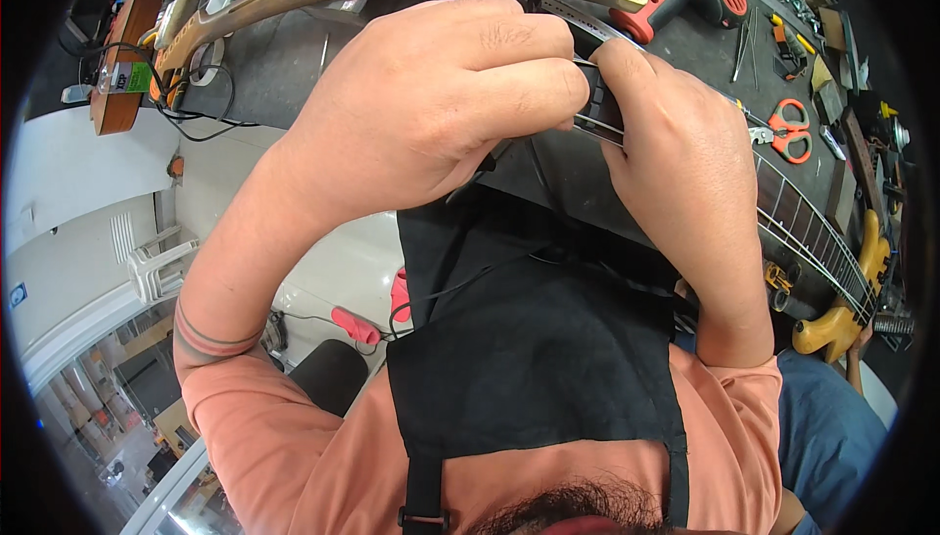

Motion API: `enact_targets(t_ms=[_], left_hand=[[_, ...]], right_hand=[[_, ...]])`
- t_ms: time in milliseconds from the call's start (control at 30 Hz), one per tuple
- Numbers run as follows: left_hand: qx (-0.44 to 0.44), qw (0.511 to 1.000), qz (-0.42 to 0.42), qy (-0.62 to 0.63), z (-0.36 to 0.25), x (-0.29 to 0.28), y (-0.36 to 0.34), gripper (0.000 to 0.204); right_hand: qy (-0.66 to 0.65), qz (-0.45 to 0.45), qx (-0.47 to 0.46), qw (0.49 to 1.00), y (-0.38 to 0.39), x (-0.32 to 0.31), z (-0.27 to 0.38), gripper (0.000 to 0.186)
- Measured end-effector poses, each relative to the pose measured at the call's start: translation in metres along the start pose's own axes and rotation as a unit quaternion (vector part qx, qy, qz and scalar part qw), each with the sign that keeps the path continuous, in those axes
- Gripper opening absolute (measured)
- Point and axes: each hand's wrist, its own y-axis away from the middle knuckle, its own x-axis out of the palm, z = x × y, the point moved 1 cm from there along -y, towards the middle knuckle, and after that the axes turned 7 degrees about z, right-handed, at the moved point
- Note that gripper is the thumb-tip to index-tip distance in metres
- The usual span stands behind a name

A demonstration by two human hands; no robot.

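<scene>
Shirt: salmon-pink, short sleeves ending well back from both hands.
Apron: black bib (pixel 534 359) below the hands, with narrow black straps and a small buckle.
Left forearm: two dark tattooed bands (pixel 201 339) ringing it, far back from the left hand (pixel 431 104).
Right hand (pixel 685 183): bare, no rings.

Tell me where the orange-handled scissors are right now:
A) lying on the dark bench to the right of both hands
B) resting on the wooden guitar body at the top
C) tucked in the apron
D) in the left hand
A: the orange-handled scissors lie on the dark bench, right of the right hand, while both hands, the left hand included, pinch a small dark part between them.
</scene>
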Motion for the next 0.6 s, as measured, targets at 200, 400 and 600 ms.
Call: enact_targets(t_ms=[200,400,600], left_hand=[[0.030,0.999,-0.017,0.006,0.004,0.005,0.002,0.029],[0.058,0.997,-0.044,0.027,0.007,0.010,0.003,0.031],[0.003,0.993,-0.115,0.014,0.006,0.027,-0.002,0.031]], right_hand=[[0.006,0.003,0.009,1.000,0.000,-0.001,0.002,0.042],[0.000,-0.003,0.007,1.000,0.000,0.000,0.001,0.043],[0.001,0.006,0.007,1.000,0.000,0.000,0.001,0.043]])
